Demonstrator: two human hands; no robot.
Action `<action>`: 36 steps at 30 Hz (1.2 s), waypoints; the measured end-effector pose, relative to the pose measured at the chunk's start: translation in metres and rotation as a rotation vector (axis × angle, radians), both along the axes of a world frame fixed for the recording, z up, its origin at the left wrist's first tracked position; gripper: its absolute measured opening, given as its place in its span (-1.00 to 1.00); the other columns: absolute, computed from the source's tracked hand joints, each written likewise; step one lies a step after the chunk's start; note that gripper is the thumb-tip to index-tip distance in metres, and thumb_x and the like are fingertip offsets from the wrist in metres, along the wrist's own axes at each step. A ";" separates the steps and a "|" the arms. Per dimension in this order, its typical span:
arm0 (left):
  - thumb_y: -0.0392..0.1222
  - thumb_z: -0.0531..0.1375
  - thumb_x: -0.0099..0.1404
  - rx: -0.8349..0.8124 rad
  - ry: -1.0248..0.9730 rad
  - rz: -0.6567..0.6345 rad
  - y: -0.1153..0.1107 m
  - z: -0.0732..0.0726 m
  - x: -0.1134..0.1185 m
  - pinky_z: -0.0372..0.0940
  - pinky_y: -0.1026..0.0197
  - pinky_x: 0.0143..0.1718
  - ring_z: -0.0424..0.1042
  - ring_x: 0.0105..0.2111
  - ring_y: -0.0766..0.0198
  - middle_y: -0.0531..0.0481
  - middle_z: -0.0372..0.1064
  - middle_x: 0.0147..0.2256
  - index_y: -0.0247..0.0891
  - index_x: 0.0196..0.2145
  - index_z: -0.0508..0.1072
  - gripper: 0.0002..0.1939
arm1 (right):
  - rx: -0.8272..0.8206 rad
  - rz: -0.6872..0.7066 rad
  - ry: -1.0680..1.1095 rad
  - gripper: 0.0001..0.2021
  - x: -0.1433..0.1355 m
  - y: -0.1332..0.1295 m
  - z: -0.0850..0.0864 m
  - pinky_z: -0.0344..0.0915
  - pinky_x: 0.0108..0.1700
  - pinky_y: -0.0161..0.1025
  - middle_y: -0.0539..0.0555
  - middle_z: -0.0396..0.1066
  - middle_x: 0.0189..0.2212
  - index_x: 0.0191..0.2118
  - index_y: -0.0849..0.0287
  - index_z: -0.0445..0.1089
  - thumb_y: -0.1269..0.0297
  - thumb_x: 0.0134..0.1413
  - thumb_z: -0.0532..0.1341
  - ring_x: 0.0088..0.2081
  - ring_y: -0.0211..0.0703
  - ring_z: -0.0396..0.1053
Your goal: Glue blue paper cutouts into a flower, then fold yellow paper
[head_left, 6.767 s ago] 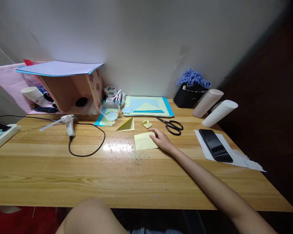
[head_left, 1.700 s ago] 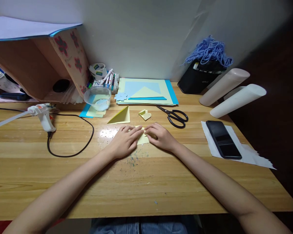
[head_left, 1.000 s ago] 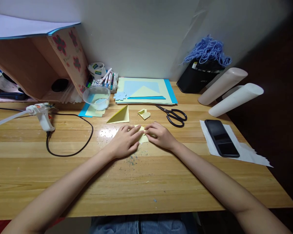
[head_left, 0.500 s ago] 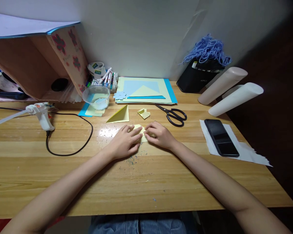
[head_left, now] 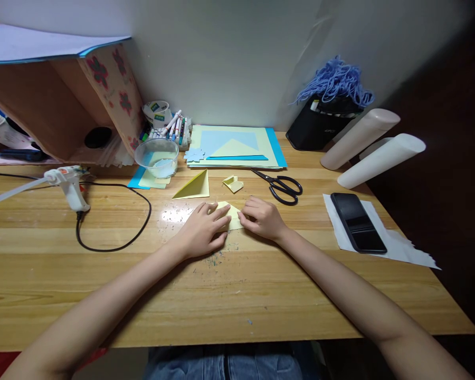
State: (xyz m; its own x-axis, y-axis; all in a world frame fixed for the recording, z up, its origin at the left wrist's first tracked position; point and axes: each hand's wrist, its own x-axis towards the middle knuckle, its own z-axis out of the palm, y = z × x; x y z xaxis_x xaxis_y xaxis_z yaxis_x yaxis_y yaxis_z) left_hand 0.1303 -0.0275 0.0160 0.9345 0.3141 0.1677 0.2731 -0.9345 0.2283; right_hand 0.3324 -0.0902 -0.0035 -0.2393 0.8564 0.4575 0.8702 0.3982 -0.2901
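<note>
A pale yellow piece of folded paper (head_left: pixel 233 215) lies on the wooden table between my hands. My left hand (head_left: pixel 203 229) rests on its left part with fingers spread, covering much of it. At the paper's right edge, my right hand (head_left: pixel 263 218) has its thumb and fingers closed in a pinch on the paper. Just beyond the hands are a folded yellow triangle (head_left: pixel 196 186) and a small folded yellow paper piece (head_left: pixel 233 184). Black-handled scissors (head_left: pixel 281 187) lie behind my right hand.
A glue gun (head_left: pixel 68 189) with a looping cable lies left. Behind stand a clear plastic bowl (head_left: pixel 157 154), markers (head_left: pixel 174 128) and stacked paper sheets (head_left: pixel 275 148). To the right are a phone (head_left: pixel 358 222), paper rolls (head_left: pixel 382 161) and a black holder (head_left: pixel 316 126). Dark scraps dot the table.
My right hand has shifted slightly right, and its fingers have drawn closer together at the paper's edge. More of the paper's right part shows. My left hand has hardly moved.
</note>
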 end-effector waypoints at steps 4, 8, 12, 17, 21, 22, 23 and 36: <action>-0.15 0.02 0.21 -0.012 0.001 0.005 0.000 0.000 0.000 0.09 -0.08 -0.02 0.13 0.01 -0.04 -0.10 0.13 0.12 -0.21 -0.07 0.31 -0.68 | 0.053 -0.009 -0.016 -0.67 0.001 -0.001 -0.001 0.07 -0.45 -0.27 0.02 0.26 -0.67 -0.67 0.15 0.26 0.33 0.11 0.05 -0.54 -0.24 0.15; -0.14 0.02 0.22 -0.013 0.008 0.009 0.000 0.001 0.000 0.09 -0.07 -0.01 0.13 0.01 -0.03 -0.07 0.13 0.12 -0.21 -0.09 0.32 -0.70 | 0.103 -0.015 -0.023 -0.63 0.002 -0.003 -0.002 0.00 -0.50 -0.26 0.00 0.24 -0.72 -0.72 0.16 0.21 0.33 0.09 0.07 -0.59 -0.27 0.14; -0.15 0.03 0.21 -0.032 -0.013 0.006 0.001 -0.001 -0.002 0.09 -0.07 -0.01 0.12 0.02 -0.02 -0.05 0.13 0.13 -0.21 -0.10 0.33 -0.70 | 0.127 -0.052 0.044 -0.61 0.005 -0.004 -0.004 -0.05 -0.54 -0.27 -0.04 0.14 -0.77 -0.75 0.17 0.15 0.34 0.08 0.08 -0.65 -0.31 0.07; -0.19 0.05 0.20 -0.093 -0.072 -0.012 0.005 -0.003 -0.004 0.09 -0.05 0.03 0.13 0.03 0.02 -0.03 0.24 0.05 -0.21 -0.17 0.35 -0.76 | 0.068 -0.065 0.155 -0.75 0.006 -0.002 -0.004 0.12 -0.43 -0.26 0.01 0.28 -0.64 -0.56 0.17 0.31 0.35 0.10 0.06 -0.53 -0.24 0.18; -0.26 0.02 0.21 -0.145 -0.111 0.002 0.007 -0.003 -0.005 0.15 0.01 0.00 0.15 0.03 0.09 -0.06 0.37 -0.12 -0.22 -0.14 0.34 -0.74 | -0.107 0.046 0.077 -0.84 0.001 0.001 0.001 0.21 -0.25 -0.20 0.11 0.38 -0.33 -0.23 0.15 0.38 0.34 0.08 0.10 -0.27 -0.12 0.27; -0.27 0.01 0.21 -0.147 -0.119 0.011 0.007 -0.003 -0.004 0.16 0.02 -0.01 0.16 0.03 0.09 -0.07 0.38 -0.16 -0.22 -0.12 0.33 -0.73 | -0.141 0.058 0.051 -0.82 -0.001 0.001 0.002 0.22 -0.23 -0.18 0.12 0.37 -0.28 -0.18 0.15 0.37 0.33 0.07 0.12 -0.23 -0.10 0.26; -0.28 0.01 0.22 -0.145 -0.126 0.015 0.007 -0.003 -0.004 0.18 0.03 -0.02 0.17 0.03 0.10 -0.08 0.38 -0.18 -0.23 -0.12 0.33 -0.73 | -0.166 0.062 0.031 -0.79 -0.002 0.002 0.003 0.22 -0.21 -0.16 0.14 0.35 -0.25 -0.15 0.15 0.35 0.32 0.06 0.13 -0.21 -0.08 0.26; -0.29 0.00 0.21 -0.110 -0.122 0.006 0.007 -0.003 -0.004 0.16 0.02 0.00 0.20 0.00 0.10 -0.09 0.38 -0.24 -0.24 -0.17 0.34 -0.76 | -0.244 0.036 -0.040 -0.64 -0.007 0.002 0.004 0.19 -0.13 -0.05 0.18 0.28 -0.15 0.02 0.14 0.23 0.28 0.07 0.10 -0.14 0.00 0.19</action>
State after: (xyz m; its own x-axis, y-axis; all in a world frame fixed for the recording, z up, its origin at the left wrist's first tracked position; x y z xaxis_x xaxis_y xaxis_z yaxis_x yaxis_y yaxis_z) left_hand 0.1261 -0.0209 0.0130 0.9073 0.3425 0.2439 0.2429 -0.9005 0.3607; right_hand 0.3258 -0.0885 0.0006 -0.2858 0.9309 0.2274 0.8694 0.3517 -0.3470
